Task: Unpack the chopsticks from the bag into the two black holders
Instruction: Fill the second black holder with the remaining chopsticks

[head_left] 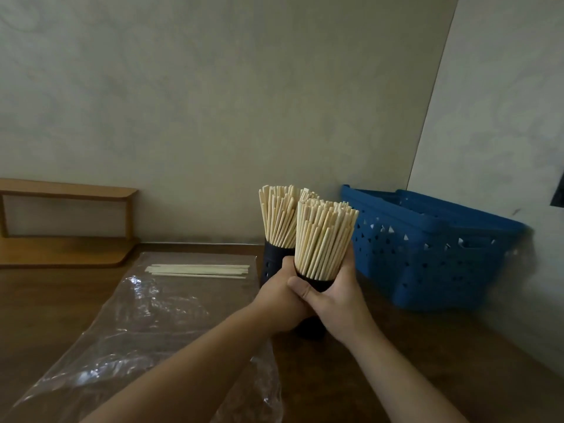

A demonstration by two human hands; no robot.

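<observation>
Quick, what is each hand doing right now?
Left hand: closed around the near black holder full of chopsticks.
Right hand: closed around the same holder from the other side.

near holder: mostly covered by the left hand and right hand; only a dark strip under the chopsticks and a bit of the base show.
far holder: right side hidden behind the near holder and its chopsticks; its base is hidden behind the left hand.
left grip: fingertips out of sight behind the near holder.
right grip: fingers wrap round the far side, unseen.
plastic bag: cut off at the bottom edge; partly under the left forearm.
wooden shelf: cut off at the left edge.
blue basket: contents cannot be told.
forearms: both cut off by the bottom edge.
</observation>
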